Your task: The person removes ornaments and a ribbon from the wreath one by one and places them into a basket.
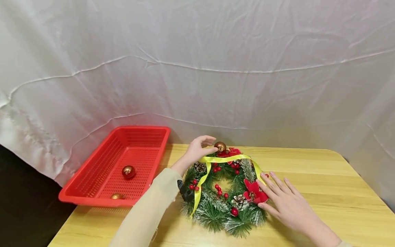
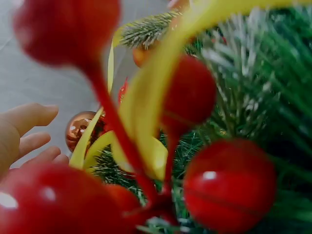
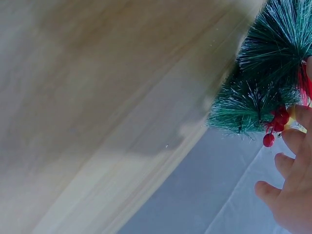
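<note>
One wooden bench (image 1: pixel 324 178) bears all items. Red basket (image 1: pixel 145 152) stands at the bench's 9 to 10 o'clock. Green wreath (image 1: pixel 213 214) lies flat near the bench's middle. Right hand (image 1: pixel 287 204), at the wreath's 3 to 4 o'clock, shows fingers extended and spread at the rim, gripping nothing. Left hand (image 1: pixel 195 152), at 11 o'clock, has relaxed, parted fingers, just beside the copper bauble (image 1: pixel 220 146) at 12 o'clock, without hold of it. Yellow ribbon (image 1: pixel 222 159) drapes loosely across the wreath. Step in hand, as judged: positioning that bauble; the next move likely calls for bedding it while steadying the wreath. Basket contents: reddish bauble (image 1: pixel 128 172) near centre, gold bauble (image 1: pixel 117 196) at 6 o'clock.
</note>
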`<move>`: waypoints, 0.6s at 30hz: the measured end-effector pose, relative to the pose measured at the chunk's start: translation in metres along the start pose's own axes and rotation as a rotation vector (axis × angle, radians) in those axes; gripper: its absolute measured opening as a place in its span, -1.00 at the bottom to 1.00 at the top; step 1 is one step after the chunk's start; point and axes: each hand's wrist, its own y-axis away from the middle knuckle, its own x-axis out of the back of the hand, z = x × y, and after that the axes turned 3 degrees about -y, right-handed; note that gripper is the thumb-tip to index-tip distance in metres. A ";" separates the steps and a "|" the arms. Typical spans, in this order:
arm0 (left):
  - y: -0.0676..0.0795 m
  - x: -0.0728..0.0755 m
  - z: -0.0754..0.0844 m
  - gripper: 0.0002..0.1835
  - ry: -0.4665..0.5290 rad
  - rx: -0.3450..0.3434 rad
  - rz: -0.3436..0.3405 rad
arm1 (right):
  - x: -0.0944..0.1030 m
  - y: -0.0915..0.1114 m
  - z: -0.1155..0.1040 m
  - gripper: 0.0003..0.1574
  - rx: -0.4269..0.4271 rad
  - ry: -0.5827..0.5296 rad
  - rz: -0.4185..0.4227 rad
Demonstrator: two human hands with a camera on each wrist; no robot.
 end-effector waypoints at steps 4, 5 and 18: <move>-0.007 -0.005 -0.004 -0.53 -0.015 -0.005 -0.023 | 0.001 0.001 0.001 -0.17 0.002 -0.001 -0.002; -0.009 -0.005 -0.004 -0.53 -0.021 -0.005 -0.027 | 0.001 0.001 0.001 -0.17 0.003 -0.001 -0.001; -0.012 -0.011 -0.010 -0.42 -0.092 0.033 -0.073 | 0.001 0.002 0.001 -0.16 0.018 0.003 -0.006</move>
